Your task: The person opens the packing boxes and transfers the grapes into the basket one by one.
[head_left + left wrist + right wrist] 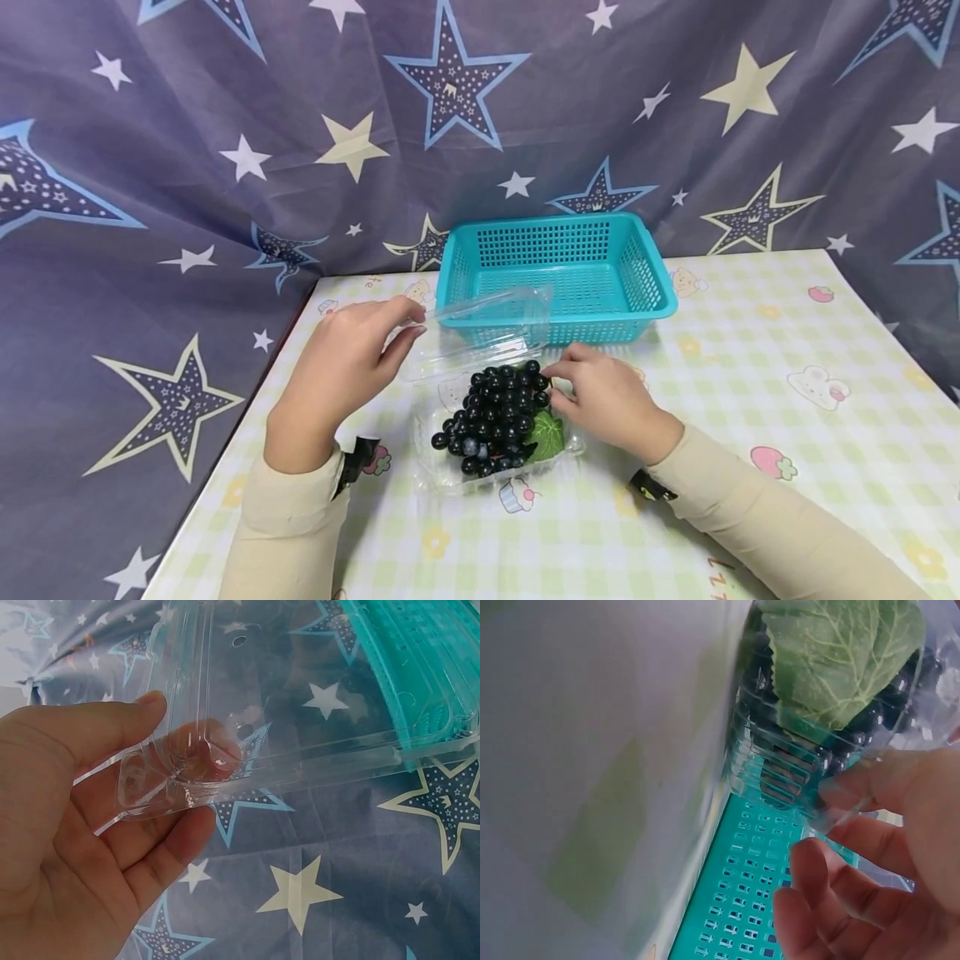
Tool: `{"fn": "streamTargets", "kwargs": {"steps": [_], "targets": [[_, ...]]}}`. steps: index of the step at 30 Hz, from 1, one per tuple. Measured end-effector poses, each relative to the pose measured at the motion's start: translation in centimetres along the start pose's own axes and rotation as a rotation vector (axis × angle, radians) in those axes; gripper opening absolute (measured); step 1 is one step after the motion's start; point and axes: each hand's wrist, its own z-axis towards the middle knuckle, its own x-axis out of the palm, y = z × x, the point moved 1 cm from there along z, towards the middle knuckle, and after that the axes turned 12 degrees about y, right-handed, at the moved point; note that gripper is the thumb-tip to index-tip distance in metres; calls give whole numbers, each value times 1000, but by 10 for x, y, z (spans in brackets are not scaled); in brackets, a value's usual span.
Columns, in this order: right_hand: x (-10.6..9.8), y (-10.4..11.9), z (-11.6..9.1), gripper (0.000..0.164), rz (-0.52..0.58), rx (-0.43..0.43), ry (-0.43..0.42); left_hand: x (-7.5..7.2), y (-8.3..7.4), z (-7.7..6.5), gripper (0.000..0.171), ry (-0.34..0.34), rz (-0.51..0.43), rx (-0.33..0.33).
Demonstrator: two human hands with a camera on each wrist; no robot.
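A clear plastic clamshell container (431, 475) lies on the table with its lid (480, 333) raised at the back. Inside sits a bunch of dark grapes (498, 412) with a green leaf (546, 437) at its right end. My left hand (352, 358) holds the lid by its left corner, and in the left wrist view the fingers show through the clear plastic of the lid (300, 761). At the container's right side, my right hand (603, 400) pinches the rim between thumb and forefinger, close beside the grapes. Its other fingers are loosely curled outside the wall.
Behind the container stands a turquoise perforated basket (555, 332), overlapped by the raised lid in the head view. A checked tablecloth (750, 367) with small cartoon prints covers the table. Along the back and left hangs a dark curtain (585, 125) with stars.
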Motion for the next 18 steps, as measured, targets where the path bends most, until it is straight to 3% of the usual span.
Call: {"fn": "streamTargets", "kwargs": {"steps": [10, 18], "targets": [[4, 1, 0, 20, -53, -10, -50, 0, 0, 0, 10, -10, -9, 2], [4, 1, 0, 20, -57, 9, -35, 1, -1, 0, 11, -14, -16, 9]]}}
